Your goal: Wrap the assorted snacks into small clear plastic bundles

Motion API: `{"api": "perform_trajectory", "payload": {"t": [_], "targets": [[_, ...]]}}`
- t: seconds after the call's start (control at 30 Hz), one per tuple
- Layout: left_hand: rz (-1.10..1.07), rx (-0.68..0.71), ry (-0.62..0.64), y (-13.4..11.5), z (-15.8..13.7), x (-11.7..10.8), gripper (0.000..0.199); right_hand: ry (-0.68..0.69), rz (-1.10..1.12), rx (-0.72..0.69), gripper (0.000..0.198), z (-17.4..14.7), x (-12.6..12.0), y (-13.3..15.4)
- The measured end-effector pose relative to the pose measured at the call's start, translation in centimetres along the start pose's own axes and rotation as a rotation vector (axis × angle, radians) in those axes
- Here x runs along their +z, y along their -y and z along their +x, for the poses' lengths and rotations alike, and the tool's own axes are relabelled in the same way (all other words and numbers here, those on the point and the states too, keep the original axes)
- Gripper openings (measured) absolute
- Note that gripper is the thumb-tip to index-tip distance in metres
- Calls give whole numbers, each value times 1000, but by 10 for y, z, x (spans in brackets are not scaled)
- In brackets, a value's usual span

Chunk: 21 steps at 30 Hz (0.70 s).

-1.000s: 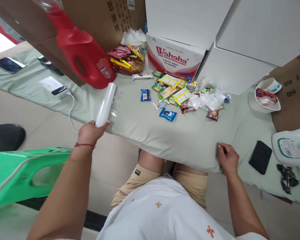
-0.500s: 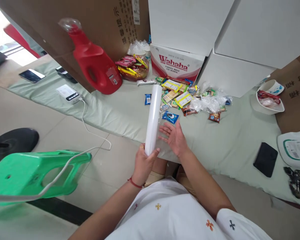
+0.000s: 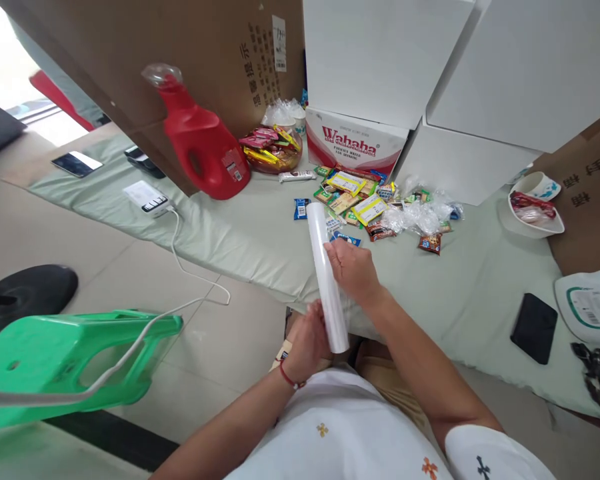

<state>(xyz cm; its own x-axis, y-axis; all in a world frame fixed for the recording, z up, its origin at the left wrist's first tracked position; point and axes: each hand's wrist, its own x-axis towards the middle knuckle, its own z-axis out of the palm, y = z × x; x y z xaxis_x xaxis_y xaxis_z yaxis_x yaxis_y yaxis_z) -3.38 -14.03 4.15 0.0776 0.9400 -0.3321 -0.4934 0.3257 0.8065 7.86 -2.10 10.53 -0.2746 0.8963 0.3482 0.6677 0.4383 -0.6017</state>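
A white, glossy roll of plastic film [image 3: 326, 280] is held slanting in front of my body, over the near edge of the cloth-covered surface. My left hand [image 3: 307, 339], with a red cord on its wrist, is closed at the roll's lower left side, its fingertips partly hidden behind it. Higher up, my right hand [image 3: 354, 268] is closed against the roll's right side. Whether it grips the roll itself or a loose edge of the film I cannot tell. Just beyond, a blue snack packet [image 3: 347, 239] is partly covered by my right hand.
Snack packets [image 3: 370, 209] and crumpled clear plastic [image 3: 420, 217] lie ahead, before a Wahaba carton [image 3: 355, 143]. Left stand a red jug [image 3: 207, 157] and a snack bowl [image 3: 290, 160]. A white cable [image 3: 177, 250] runs past a green stool [image 3: 45, 360]. Right lies a black wallet-like object [image 3: 534, 328].
My right hand has gone from open beside the roll to closed against it. The roll's top has tipped left and its lower end nearer me. My left hand has shifted its hold.
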Motion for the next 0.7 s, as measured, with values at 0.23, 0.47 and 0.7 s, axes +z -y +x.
{"api": "perform_trajectory", "payload": {"t": [0.23, 0.47, 0.7], "targets": [[-169, 107, -23, -40, 43, 17, 54, 66, -59, -154, 50, -12, -31, 37], [-369, -112, 97, -42, 41, 5, 51, -84, -379, -177, 51, -12, -89, -7], [-290, -147, -5, -32, 44, 22, 49, -62, -427, -219, 51, -19, -117, 1]]}}
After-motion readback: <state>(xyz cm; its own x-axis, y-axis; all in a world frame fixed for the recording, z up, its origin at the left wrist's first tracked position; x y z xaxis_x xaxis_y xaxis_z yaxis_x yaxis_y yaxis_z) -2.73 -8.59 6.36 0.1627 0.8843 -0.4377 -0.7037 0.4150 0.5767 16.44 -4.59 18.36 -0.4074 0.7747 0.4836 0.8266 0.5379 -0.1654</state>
